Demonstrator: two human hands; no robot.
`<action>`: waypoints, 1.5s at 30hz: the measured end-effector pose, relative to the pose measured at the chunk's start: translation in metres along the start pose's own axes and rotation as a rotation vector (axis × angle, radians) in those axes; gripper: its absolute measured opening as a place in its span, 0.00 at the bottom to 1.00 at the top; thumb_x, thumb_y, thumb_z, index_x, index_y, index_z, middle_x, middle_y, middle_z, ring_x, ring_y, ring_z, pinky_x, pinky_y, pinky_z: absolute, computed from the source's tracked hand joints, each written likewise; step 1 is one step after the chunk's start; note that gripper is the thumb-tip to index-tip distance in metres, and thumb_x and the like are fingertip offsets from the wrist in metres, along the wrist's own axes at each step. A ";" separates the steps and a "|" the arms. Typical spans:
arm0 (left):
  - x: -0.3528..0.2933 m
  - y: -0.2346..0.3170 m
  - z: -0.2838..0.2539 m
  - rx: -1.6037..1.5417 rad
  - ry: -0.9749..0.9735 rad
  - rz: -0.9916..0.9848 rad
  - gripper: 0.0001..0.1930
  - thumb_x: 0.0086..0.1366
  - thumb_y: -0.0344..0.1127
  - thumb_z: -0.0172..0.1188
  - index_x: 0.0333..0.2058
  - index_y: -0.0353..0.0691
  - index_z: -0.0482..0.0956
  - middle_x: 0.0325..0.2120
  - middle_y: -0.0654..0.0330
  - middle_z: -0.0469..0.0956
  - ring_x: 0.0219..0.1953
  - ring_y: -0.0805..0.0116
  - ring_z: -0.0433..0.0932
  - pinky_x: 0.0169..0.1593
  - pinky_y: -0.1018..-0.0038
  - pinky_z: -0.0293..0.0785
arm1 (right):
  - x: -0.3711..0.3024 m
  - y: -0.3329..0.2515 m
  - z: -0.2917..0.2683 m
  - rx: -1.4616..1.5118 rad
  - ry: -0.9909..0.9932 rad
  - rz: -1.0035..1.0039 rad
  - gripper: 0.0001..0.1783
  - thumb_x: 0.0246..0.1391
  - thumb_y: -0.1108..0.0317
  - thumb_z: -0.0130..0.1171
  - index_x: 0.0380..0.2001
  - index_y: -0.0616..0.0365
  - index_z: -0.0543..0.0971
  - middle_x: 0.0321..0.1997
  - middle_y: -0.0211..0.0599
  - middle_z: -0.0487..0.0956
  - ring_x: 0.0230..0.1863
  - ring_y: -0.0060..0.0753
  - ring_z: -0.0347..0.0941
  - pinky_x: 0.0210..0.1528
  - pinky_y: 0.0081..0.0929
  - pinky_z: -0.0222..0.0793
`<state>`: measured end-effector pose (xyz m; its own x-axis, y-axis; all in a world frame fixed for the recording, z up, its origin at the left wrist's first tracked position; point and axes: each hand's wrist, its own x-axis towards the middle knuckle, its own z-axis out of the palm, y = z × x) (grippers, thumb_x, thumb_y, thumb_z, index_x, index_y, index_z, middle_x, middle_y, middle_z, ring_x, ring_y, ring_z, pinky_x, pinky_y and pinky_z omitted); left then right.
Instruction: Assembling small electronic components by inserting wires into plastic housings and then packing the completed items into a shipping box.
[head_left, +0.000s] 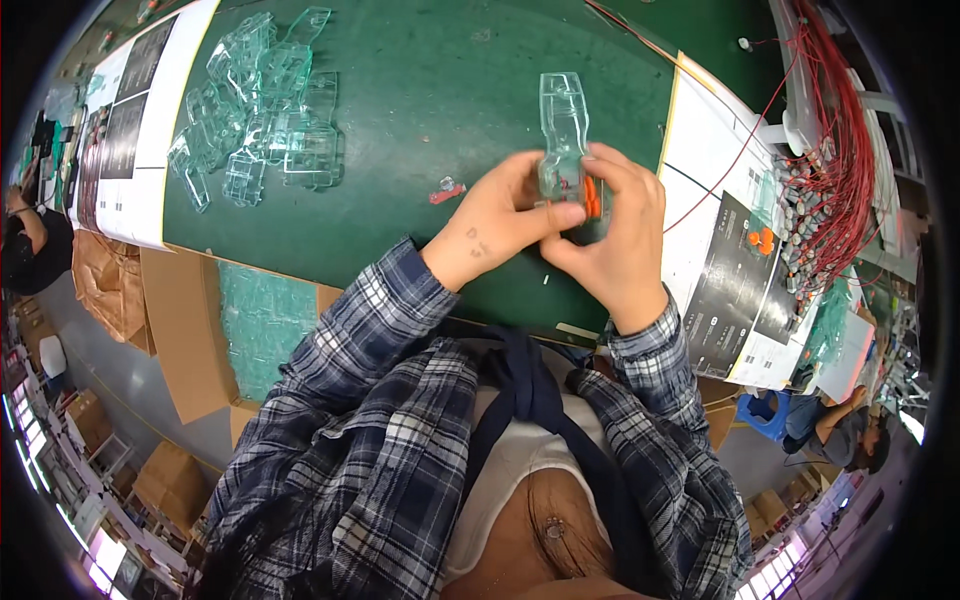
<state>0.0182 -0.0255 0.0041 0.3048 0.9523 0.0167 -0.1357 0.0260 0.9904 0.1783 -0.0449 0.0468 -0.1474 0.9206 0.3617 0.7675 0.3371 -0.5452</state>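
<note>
Both my hands hold one clear, greenish plastic shell (563,115) above the green table, its long waisted end pointing away from me. An orange part (591,197) shows at its near end, by my right fingers. My left hand (510,208) grips the shell from the left, thumb laid across its near end. On the other side my right hand (620,220) has its fingers and thumb closed around the shell. Left of my left hand, a small red piece with a clear bit (446,191) lies on the table. My fingers partly hide the shell's near end.
A pile of clear plastic shells (265,110) lies on the green table (430,70) at the left. A cardboard box (180,330) of similar pieces stands below the table edge. At right, red wires with small motors (815,200) lie by printed sheets (720,290). Other people sit far left and right.
</note>
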 end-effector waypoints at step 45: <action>0.369 0.028 -0.098 1.400 -0.368 0.451 0.28 0.56 0.34 0.66 0.56 0.40 0.72 0.51 0.54 0.73 0.50 0.54 0.73 0.55 0.65 0.69 | -0.026 0.155 -0.163 -0.480 0.376 0.220 0.13 0.49 0.73 0.59 0.41 0.58 0.81 0.41 0.37 0.82 0.41 0.41 0.76 0.46 0.33 0.70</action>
<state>0.0348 0.3560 0.0245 0.7243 0.6689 0.1673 0.6346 -0.7416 0.2175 0.4026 -0.0493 0.0761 0.2067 0.7968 0.5678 0.9613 -0.0572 -0.2697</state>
